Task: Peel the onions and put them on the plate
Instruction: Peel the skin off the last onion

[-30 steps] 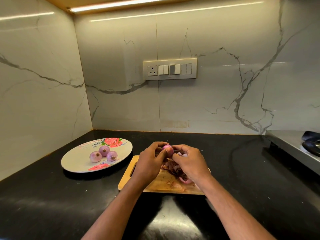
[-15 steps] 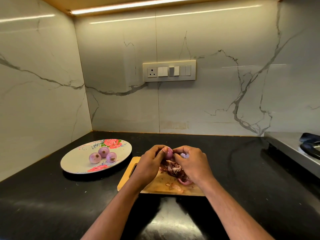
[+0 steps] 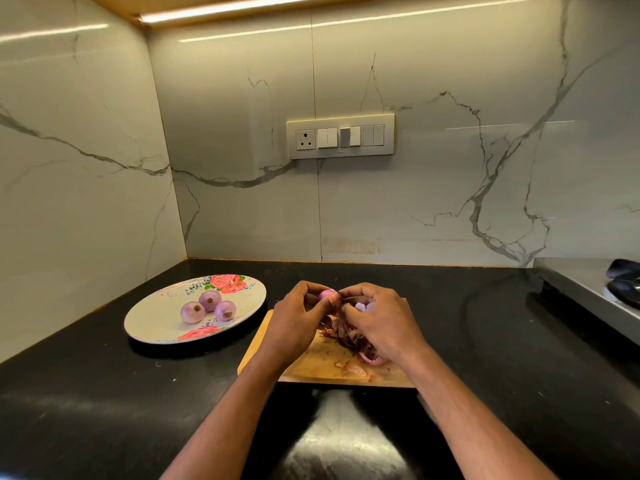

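Nearest the camera, two bare forearms reach forward over the glossy black stone table (image 3: 104, 410). Beyond them lies a rectangular light wooden cutting board (image 3: 322, 367), strewn with a heap of dry reddish-brown onion skins (image 3: 341, 336); a pink piece of onion (image 3: 370, 359) shows just under the right wrist.

Above the board, the left hand (image 3: 294, 327) has its grip closed round a small pink-purple onion (image 3: 326, 294), fingers curled over the top and thumb pressed at its side. The right hand (image 3: 379, 323) meets it from the other side, fingertips pinching at the onion's edge, where a strip of skin seems to hang. A pale lilac bit shows between the right hand's fingers; what it is cannot be told.

To the left, just beside the board, a round white plate with pink rose print (image 3: 156, 323) carries three peeled purple onions (image 3: 209, 306) clustered together and touching.

Farther back rises the white marble-veined wall with a cream switch panel (image 3: 341, 136). At far right, a steel stove edge (image 3: 588, 292) sits on the table.
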{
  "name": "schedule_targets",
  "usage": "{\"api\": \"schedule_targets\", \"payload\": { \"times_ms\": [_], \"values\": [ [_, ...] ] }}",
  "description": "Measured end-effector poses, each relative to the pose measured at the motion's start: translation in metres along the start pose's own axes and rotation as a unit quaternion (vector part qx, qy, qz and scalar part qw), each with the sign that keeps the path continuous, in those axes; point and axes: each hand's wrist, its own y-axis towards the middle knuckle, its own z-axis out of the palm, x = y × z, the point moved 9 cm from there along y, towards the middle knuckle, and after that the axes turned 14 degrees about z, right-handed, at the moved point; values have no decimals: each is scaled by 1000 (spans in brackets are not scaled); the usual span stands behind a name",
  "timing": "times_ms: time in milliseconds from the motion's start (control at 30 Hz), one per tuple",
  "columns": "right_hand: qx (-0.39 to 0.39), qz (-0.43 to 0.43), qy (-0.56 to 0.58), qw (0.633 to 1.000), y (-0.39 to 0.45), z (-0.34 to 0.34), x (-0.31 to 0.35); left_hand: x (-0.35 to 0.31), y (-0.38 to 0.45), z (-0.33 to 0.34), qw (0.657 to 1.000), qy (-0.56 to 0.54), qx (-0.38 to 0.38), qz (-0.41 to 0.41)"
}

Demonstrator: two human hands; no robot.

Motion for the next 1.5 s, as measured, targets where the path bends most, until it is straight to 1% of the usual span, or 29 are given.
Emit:
{"api": "schedule_targets", "payload": {
  "times_ms": [67,100,400,633,800,933,1000,1133,1300,1400,1500],
  "values": [
    [33,8,3,999,-1,6,-2,-1,-1,3,1000,-7,12,2],
    [31,7,5,999,-1,5,-3,-1,-1,5,1000,-14,17,1],
    [-58,-44,-24,997,-11,-6,6,-1,-4,11,997,-55,50,-36],
    [-107,-61,-39,992,-7,-16,8,0,-9,19,977,-176,79,-87],
    [-119,-71,-69,988,-4,-16,7,2,-9,19,978,-158,98,-95],
    [-139,-46,-81,986,-4,-25,2,5,-10,14,983,-130,83,-97],
    [-116,-35,-103,987,-3,-22,0,5,-9,9,986,-121,65,-91],
    [-22,-39,-135,990,-3,-2,2,6,-8,5,983,-147,36,-101],
    [45,-64,-55,995,-8,0,13,5,-6,6,984,-149,48,-90],
    [62,-74,-44,994,-8,3,15,6,-6,5,980,-173,35,-91],
    [49,-71,-26,996,-7,0,14,7,-6,4,978,-185,27,-91]
  ]
}}
